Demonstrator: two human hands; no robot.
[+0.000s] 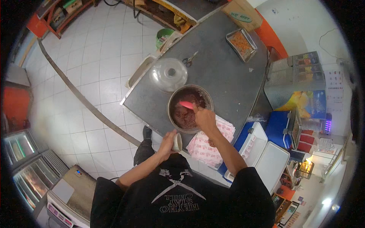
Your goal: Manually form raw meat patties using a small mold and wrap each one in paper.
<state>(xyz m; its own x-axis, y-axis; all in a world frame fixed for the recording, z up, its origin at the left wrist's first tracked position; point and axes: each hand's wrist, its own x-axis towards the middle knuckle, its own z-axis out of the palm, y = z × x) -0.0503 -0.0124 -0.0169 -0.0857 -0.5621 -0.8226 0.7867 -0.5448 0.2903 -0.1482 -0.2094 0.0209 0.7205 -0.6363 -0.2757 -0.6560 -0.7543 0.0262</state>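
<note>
My right hand (204, 119) is closed around the handle of a pink utensil (186, 105), whose end is over or in a round metal pot (211, 99) of dark reddish-brown food (184, 115). At the pot's near left side, my left hand (168, 144) holds a small pale cup or bowl (177, 142), tilted; its inside is not visible. Printed pink-and-white paper sheets (205, 148) lie by the pot, partly under my right forearm, with a small brown piece (211, 143) on them. A domed metal lid (162, 75) rests against or beside the pot's far side.
Scissors (189, 60) and a metal tray of orange shreds (242, 45) lie on the grey table (228, 77). A cardboard box (242, 14) stands at the far end. To the right are an opened blue-and-white cooler (253, 142) and another blue cooler (278, 125). A green bin (164, 35) stands beyond the table.
</note>
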